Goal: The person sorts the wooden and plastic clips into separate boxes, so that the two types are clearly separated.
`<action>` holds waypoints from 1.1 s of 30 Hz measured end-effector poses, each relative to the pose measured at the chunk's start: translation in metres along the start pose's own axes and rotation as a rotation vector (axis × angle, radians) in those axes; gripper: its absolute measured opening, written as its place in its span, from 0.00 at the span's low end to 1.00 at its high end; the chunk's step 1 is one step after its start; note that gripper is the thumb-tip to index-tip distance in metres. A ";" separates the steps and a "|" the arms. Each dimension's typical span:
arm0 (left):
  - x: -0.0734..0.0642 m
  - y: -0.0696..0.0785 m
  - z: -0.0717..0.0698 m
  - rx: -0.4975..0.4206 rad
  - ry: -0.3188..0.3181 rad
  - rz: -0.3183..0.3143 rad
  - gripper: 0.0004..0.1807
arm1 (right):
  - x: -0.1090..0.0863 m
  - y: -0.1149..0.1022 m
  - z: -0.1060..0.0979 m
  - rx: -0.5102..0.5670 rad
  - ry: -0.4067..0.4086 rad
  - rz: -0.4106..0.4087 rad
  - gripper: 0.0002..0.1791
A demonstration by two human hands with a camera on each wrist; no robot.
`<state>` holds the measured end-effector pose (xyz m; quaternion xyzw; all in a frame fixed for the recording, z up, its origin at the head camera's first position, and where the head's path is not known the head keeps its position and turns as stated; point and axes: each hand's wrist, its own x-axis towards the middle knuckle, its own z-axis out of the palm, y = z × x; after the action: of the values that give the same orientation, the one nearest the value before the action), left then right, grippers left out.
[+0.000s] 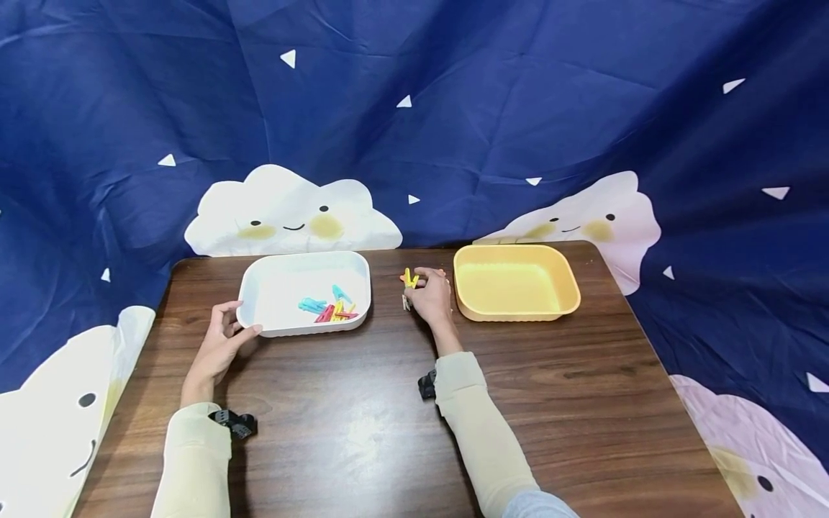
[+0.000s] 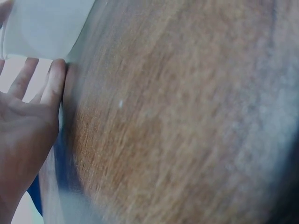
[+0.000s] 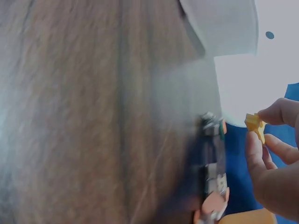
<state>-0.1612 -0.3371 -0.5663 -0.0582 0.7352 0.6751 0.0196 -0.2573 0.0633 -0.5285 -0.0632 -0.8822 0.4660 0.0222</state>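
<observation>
A yellow clothespin (image 1: 411, 279) is pinched between the thumb and fingers of my right hand (image 1: 432, 296), held above the table between the two trays; the right wrist view shows the same yellow clothespin (image 3: 254, 122) at the fingertips. My left hand (image 1: 219, 342) holds the near left corner of a white tray (image 1: 272, 332), thumb at the front rim and fingers along the left side. Light blue clothespins (image 1: 313, 305), pink and yellow ones lie in its near right part. Beneath my right hand are small orange and whitish pieces (image 3: 213, 203), partly hidden.
An orange-yellow tray (image 1: 518, 316) stands right of my right hand, near the back edge. Both trays rest on a dark brown wooden table (image 1: 363, 403). Behind it hangs a blue cloth (image 1: 453, 129) with clouds and white triangles. Each wrist wears a black camera (image 1: 238, 423).
</observation>
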 end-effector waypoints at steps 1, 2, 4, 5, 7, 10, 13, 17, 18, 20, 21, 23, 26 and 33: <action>0.000 0.000 0.000 0.004 -0.001 0.002 0.33 | -0.001 -0.002 0.000 0.004 -0.003 -0.010 0.26; 0.000 0.000 0.000 0.004 -0.002 0.004 0.33 | -0.002 -0.005 0.001 0.010 -0.003 -0.021 0.26; 0.000 0.000 0.000 0.002 -0.004 0.011 0.33 | -0.003 -0.009 0.002 0.021 -0.005 -0.045 0.26; 0.000 0.000 -0.001 0.000 -0.004 0.014 0.33 | -0.004 -0.012 0.002 0.027 -0.008 -0.059 0.26; 0.000 0.001 -0.001 0.013 -0.008 0.015 0.34 | -0.006 -0.016 0.003 0.037 -0.013 -0.084 0.26; 0.000 0.003 -0.001 0.028 -0.008 0.005 0.34 | -0.007 -0.021 0.005 0.031 -0.015 -0.115 0.26; 0.000 0.003 -0.001 0.039 -0.008 -0.005 0.35 | -0.008 -0.025 0.008 0.022 -0.024 -0.128 0.26; 0.000 0.003 -0.002 0.049 -0.010 -0.004 0.35 | -0.008 -0.029 0.012 0.019 -0.041 -0.133 0.25; 0.001 0.003 -0.002 0.050 -0.012 -0.003 0.35 | -0.008 -0.029 0.013 0.017 -0.041 -0.136 0.25; 0.001 0.003 -0.002 0.052 -0.015 -0.002 0.35 | -0.008 -0.031 0.015 0.012 -0.042 -0.143 0.26; 0.002 0.002 -0.002 0.052 -0.015 -0.001 0.35 | -0.009 -0.032 0.015 0.011 -0.044 -0.143 0.26; 0.002 0.002 -0.002 0.049 -0.015 0.002 0.35 | -0.010 -0.034 0.017 0.020 -0.053 -0.145 0.26; 0.002 0.002 -0.002 0.052 -0.014 0.004 0.35 | -0.011 -0.038 0.019 0.037 -0.073 -0.146 0.27; -0.001 0.005 -0.001 0.048 -0.020 -0.001 0.34 | -0.013 -0.044 0.026 0.069 -0.122 -0.155 0.27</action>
<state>-0.1610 -0.3380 -0.5615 -0.0512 0.7510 0.6577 0.0287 -0.2511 0.0161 -0.5064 0.0343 -0.8677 0.4958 0.0065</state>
